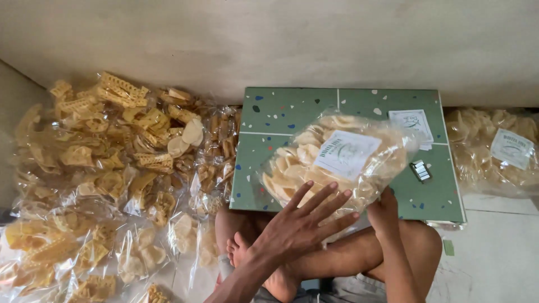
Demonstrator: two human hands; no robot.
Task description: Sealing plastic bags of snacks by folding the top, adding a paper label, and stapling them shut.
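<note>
Cracker bag point(337, 160) on green board point(286, 109); left hand point(306, 219) flat, fingers spread, steadying near edge; right hand point(384, 210) gripping bag's corner.

Heap of bagged yellow snacks point(106, 168), green speckled board point(292, 106), label stack point(411, 123), stapler point(420, 171)

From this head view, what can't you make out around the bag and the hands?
- Right hand: fingers hidden under the cracker bag, so its grip is unclear.
- Bag's near edge: covered by the left hand.
- Small metal object on the green board: too small to identify.
- Label stack: print too small.
- Bag pile: cut off by the left and bottom edges.
</note>
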